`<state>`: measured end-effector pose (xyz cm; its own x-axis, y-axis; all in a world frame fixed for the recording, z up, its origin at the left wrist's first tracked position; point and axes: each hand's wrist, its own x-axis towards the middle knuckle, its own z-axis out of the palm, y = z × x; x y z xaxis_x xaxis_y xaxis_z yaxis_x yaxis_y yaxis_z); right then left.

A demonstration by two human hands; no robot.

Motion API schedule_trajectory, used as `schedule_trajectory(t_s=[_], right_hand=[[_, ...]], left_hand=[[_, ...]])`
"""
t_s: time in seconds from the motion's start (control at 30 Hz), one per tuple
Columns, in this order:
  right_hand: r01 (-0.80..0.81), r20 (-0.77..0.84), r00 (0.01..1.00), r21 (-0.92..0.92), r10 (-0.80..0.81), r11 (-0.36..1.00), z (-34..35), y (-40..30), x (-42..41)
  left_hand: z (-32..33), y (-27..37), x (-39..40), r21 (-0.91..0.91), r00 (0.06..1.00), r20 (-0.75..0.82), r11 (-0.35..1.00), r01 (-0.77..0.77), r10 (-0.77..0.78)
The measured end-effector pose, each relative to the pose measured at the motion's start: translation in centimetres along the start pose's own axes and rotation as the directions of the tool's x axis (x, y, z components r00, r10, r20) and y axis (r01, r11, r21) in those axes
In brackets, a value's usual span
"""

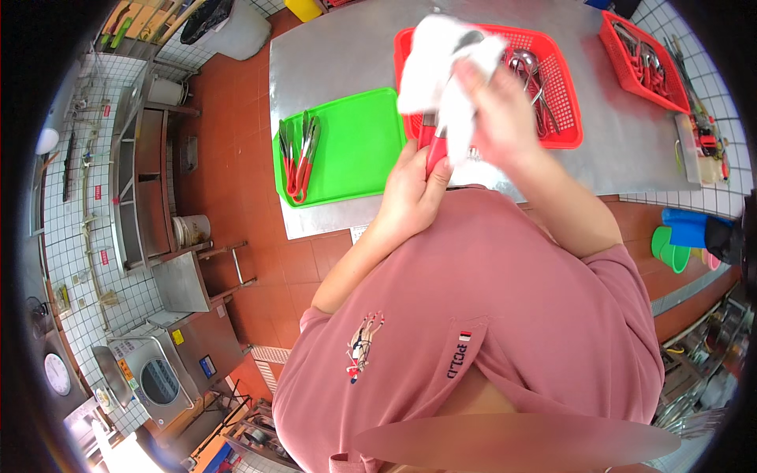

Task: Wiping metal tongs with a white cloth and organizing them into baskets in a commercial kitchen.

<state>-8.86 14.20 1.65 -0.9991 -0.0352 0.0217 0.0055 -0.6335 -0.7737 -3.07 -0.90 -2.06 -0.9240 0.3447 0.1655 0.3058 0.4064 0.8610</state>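
Note:
My left hand (414,189) grips the red handles of a pair of tongs (436,154) in front of my chest. In my right hand (502,118) is a white cloth (429,68), bunched around the upper part of the tongs and blurred. A dark end shows at a gap in the cloth; the rest of the metal arms is mostly hidden. Both hands are at the near side of a red plastic basket (565,109), which holds several metal utensils (535,83). Left of it, a green tray (355,142) carries red-handled tongs (301,156) along its left side.
A stainless steel table (337,65) bears the tray and basket. Farther right, a second red basket (630,88) holds more red-handled utensils. A white bin (242,32) stands on the tiled floor beyond the table's left edge. Green and blue containers (671,248) are at the right.

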Motion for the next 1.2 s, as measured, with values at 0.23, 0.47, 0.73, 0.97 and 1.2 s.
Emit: schedule_trajectory(t_s=[0.23,0.47,0.73,0.97,1.2], right_hand=[[-0.020,0.073,0.997,-0.142,0.031,0.990,-0.8,-0.3,-0.6],[0.083,0.136,0.990,-0.368,-0.035,0.926,-0.3,1.1,-2.3],[0.206,-0.092,0.973,-0.064,-0.211,0.976,-1.3,-6.5,4.5],[0.214,-0.133,0.971,0.126,-0.197,0.969,-2.2,-7.7,1.1],[-0.055,0.477,0.873,0.305,-0.102,0.951,-5.6,-6.5,-0.5]], left_hand=[[-0.4,0.9,-0.2,-0.093,1.000,0.019,0.996,-0.006,0.008],[0.2,-0.8,-0.3,-0.049,1.000,-0.024,0.999,-0.021,0.020],[-1.0,1.3,-0.5,-0.098,0.998,0.005,0.993,-0.064,0.065],[-1.3,0.2,-1.1,-0.404,0.991,-0.049,0.910,0.097,-0.128],[-1.0,0.4,-1.0,-0.701,0.992,0.076,0.702,0.125,-0.100]])
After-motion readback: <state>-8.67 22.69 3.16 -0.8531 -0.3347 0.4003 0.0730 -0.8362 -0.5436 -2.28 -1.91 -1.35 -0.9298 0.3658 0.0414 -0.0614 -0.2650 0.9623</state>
